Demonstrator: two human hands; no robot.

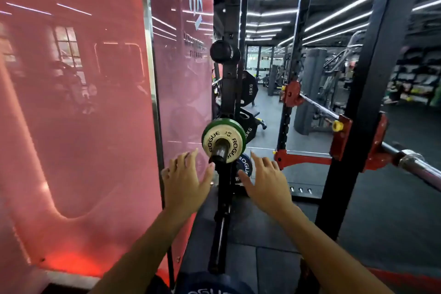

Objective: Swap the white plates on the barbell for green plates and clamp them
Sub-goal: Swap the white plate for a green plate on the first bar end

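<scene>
The person is standing at the side of the rack, facing a storage peg [218, 150] that is sticking out toward them from the black upright [228, 93]. A small white plate [220, 142] is sitting outermost on that peg, with a green plate [241, 132] stacked directly behind it and touching it, only the green rim showing past the white face. They are stored that way, I judge, so small plates slide off the open end of the peg, which means the white one is blocking the green one.

The left hand [185, 180] and the right hand [266, 180] are both reaching up, one on each side of the peg just below the plates, fingers spread and relaxed, holding nothing and touching nothing that I can see. That two-sided spread suggests they are getting ready to take a disc by its rim from both edges.

A blue plate [244, 166] is hanging lower on the same upright, just behind the right hand's fingertips. The barbell [420, 168] itself is lying on the rack's red hooks well off to the right, its bare sleeve end pointing this way; whether any plate is on it I cannot tell from here. So the fetching of green plates looks under way, and clamping is not yet done.
</scene>
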